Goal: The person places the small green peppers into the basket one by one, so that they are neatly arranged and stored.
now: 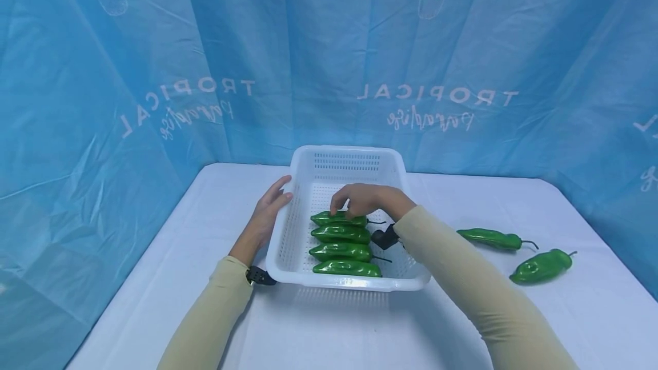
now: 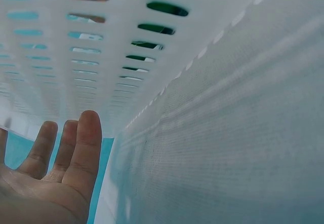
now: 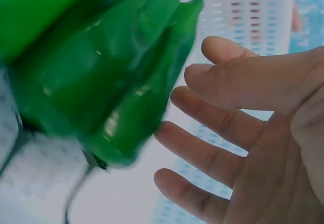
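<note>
Head view: four green peppers (image 1: 340,252) are lined up crosswise in the near part of the white plastic basket (image 1: 346,283); two more, a slim pepper (image 1: 490,238) and a broad pepper (image 1: 542,267), are left on the surface (image 1: 329,336) to the right. Count by judgement: four placed, two outstanding.

Right hand (image 1: 362,198) is held over the row's rearmost pepper; in the right wrist view its fingers (image 3: 202,148) are released, nothing gripped. Left hand (image 1: 264,216) is rested at the left rim, fingers (image 2: 83,153) straight, not clenched.

Room: bare basket floor is left between the rearmost pepper and the back wall. Right rim is crossed by the right forearm (image 1: 462,270), so clearance is reduced there. Loose pair is laid beyond that arm, broad one nearer the surface's right edge. Rear rim is backed closely by the blue curtain (image 1: 329,44).
</note>
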`<state>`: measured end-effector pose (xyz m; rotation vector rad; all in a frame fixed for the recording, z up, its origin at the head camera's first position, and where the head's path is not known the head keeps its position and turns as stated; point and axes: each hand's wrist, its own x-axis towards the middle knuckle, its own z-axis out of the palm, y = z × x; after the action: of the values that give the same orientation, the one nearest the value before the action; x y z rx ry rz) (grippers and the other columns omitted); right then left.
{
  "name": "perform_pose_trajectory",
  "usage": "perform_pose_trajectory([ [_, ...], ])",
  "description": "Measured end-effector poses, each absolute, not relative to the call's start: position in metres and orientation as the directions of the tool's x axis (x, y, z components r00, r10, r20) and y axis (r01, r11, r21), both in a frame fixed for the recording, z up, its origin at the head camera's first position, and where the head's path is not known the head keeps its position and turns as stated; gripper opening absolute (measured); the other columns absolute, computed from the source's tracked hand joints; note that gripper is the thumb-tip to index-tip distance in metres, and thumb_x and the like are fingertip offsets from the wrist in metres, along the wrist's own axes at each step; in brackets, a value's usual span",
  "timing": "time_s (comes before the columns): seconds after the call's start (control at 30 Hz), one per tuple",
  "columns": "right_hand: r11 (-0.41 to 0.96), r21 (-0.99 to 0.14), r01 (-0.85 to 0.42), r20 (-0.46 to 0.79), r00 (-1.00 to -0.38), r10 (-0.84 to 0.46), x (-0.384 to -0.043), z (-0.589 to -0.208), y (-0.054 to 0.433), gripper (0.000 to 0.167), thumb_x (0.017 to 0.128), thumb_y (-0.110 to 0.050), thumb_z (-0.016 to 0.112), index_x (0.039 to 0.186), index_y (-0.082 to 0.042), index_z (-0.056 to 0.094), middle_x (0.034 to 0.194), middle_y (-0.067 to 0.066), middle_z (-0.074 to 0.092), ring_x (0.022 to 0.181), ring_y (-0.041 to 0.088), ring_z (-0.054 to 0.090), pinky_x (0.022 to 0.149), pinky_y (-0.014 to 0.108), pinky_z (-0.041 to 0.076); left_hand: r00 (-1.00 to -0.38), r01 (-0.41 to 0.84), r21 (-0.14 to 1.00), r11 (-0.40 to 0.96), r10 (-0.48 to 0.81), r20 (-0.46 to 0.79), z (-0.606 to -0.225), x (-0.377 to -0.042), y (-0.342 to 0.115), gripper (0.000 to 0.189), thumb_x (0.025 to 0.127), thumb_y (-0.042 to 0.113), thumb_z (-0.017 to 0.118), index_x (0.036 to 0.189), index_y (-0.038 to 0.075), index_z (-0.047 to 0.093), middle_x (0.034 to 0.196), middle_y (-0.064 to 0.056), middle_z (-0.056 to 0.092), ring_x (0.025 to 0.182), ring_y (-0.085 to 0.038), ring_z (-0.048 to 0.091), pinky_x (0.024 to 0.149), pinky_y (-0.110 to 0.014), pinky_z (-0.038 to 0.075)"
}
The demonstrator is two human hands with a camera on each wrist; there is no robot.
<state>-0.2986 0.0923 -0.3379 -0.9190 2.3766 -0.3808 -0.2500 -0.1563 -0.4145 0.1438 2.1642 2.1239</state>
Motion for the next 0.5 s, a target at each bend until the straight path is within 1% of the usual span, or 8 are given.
perform_pose_trajectory([
  [0.1, 0.707, -0.385, -0.593, -0.384, -0.594, -0.707, -0.292, -0.324, 0.098, 0.032, 0.095, -0.002, 0.057, 0.121, -0.017, 0.068, 0.136, 0.004, 0.062, 0.134, 0.029, 0.053, 0.110, 0.045, 0.049, -0.989, -0.006, 1.000, 0.025, 0.145, -0.009, -0.413, -0.249, -0.155, 0.061, 0.100, 0.041, 0.052, 0.155, 0.035, 0.027, 0.153, -0.008, 0.040, 0.131, -0.038, 0.054, 0.096, -0.047, 0.058],
  [0.23, 0.680, -0.337, -0.651, -0.350, -0.584, -0.733, -0.278, -0.302, 0.109, 0.032, 0.097, -0.004, 0.057, 0.126, -0.013, 0.065, 0.135, 0.004, 0.063, 0.131, 0.033, 0.055, 0.108, 0.045, 0.050, -0.989, -0.005, 0.999, 0.038, 0.149, -0.011, -0.412, -0.248, -0.153, 0.059, 0.100, 0.042, 0.051, 0.154, 0.037, 0.028, 0.154, -0.007, 0.039, 0.132, -0.038, 0.054, 0.096, -0.048, 0.059],
  [0.37, 0.646, -0.312, -0.697, -0.295, -0.576, -0.763, -0.263, -0.284, 0.121, 0.031, 0.097, -0.002, 0.058, 0.125, -0.014, 0.066, 0.133, 0.005, 0.064, 0.127, 0.033, 0.058, 0.105, 0.044, 0.052, -0.989, -0.003, 0.998, 0.058, 0.146, -0.011, -0.412, -0.249, -0.154, 0.059, 0.100, 0.043, 0.051, 0.155, 0.037, 0.028, 0.154, -0.008, 0.040, 0.130, -0.039, 0.055, 0.095, -0.047, 0.059],
  [0.5, 0.643, -0.297, -0.706, -0.255, -0.590, -0.766, -0.252, -0.272, 0.132, 0.032, 0.096, -0.001, 0.058, 0.123, -0.015, 0.067, 0.131, 0.004, 0.065, 0.126, 0.032, 0.059, 0.104, 0.045, 0.052, -0.989, -0.001, 0.998, 0.060, 0.145, -0.009, -0.414, -0.250, -0.155, 0.060, 0.101, 0.044, 0.050, 0.155, 0.036, 0.027, 0.152, -0.008, 0.042, 0.130, -0.038, 0.055, 0.094, -0.046, 0.059],
])
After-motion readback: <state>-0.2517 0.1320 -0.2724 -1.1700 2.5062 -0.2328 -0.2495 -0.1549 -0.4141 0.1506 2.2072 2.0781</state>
